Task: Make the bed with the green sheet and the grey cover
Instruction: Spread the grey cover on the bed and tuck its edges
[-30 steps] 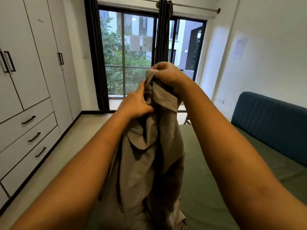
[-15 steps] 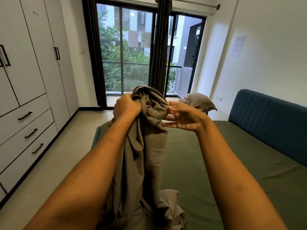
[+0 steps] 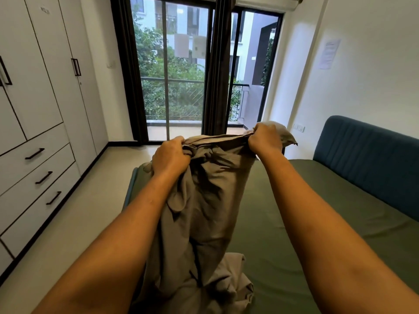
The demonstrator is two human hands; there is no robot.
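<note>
The grey cover (image 3: 204,200) hangs bunched in front of me, its lower end piled on the bed. My left hand (image 3: 171,157) grips its top edge on the left. My right hand (image 3: 265,137) grips the same edge further right, and the stretch of cloth between the two hands is pulled taut. The green sheet (image 3: 306,211) lies flat over the mattress, smooth on the right side. A grey pillow-like shape behind my right hand is mostly hidden.
A blue padded headboard (image 3: 367,159) runs along the bed's right side. White wardrobes with drawers (image 3: 38,143) line the left wall, with bare floor (image 3: 90,200) between them and the bed. Glass balcony doors with a dark curtain (image 3: 217,71) stand straight ahead.
My hands have dropped from head height and moved apart, the right one sliding right along the cover's top edge, so the cloth now spreads between them.
</note>
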